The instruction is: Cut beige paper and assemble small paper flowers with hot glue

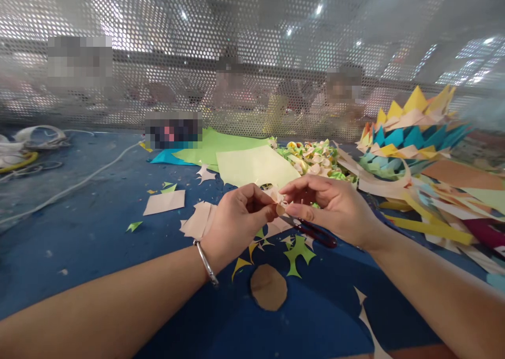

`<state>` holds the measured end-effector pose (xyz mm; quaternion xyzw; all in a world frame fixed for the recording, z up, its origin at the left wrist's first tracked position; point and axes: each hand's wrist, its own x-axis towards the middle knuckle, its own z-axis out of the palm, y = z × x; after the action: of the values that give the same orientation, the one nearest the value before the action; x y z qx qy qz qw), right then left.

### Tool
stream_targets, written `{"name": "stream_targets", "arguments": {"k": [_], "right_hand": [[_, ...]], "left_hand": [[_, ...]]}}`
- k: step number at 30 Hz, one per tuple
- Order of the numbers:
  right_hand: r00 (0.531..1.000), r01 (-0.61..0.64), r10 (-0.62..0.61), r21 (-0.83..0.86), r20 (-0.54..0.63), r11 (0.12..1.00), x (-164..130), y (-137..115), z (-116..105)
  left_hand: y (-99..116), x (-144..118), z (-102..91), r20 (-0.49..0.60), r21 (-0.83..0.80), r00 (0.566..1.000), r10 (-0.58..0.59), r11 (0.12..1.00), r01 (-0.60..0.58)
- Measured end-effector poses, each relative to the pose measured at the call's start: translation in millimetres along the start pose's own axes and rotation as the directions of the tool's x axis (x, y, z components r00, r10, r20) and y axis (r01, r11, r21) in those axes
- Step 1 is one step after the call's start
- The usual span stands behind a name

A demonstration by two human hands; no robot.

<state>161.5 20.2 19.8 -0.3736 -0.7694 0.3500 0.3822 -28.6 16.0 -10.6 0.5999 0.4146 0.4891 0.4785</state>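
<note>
At the centre of the frame both hands meet over a small peach paper piece (278,200). The left hand (232,219), a metal bangle (206,262) at its wrist, pinches the piece from the left with thumb and fingers closed on it; the right hand (329,205) grips it from the right, fingertips pressed together on its edge. The piece is held just above the blue tabletop (79,238).

Directly below the hands lie red-handled scissors (315,233), green star-shaped offcuts (298,251) and a brown paper disc (269,287). A pale yellow sheet (252,164) lies just behind the hands, with a green sheet (209,143) beyond it. To the right of centre sits a heap of small folded paper flowers (315,159), and at the upper right a stack of spiky folded paper in yellow and teal (410,133), with loose paper strips (434,227) below it. A white cord (71,188) runs across the left. No writing or label can be read anywhere.
</note>
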Motion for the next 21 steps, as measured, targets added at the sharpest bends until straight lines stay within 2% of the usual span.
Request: {"name": "stream_targets", "arguments": {"k": [6, 14, 21], "right_hand": [[0.998, 0.060, -0.061, -0.106, -0.013, 0.993, -0.7, 3.1, 1.9], [0.999, 0.001, -0.003, -0.055, -0.043, 0.998, 0.3, 0.5, 3.4], [0.999, -0.049, 0.049, -0.039, -0.025, 0.998, 0.5, 0.3, 1.6]], "left_hand": [[-0.9, -0.6, 0.2, 0.009, 0.062, 1.000, -0.004, 0.998, 0.003], [-2.3, -0.5, -2.0, -0.006, 0.244, 0.998, 0.058, 0.968, -0.054], [-2.9, -2.7, -3.0, -0.030, 0.315, 0.995, 0.096, 0.945, -0.082]]}}
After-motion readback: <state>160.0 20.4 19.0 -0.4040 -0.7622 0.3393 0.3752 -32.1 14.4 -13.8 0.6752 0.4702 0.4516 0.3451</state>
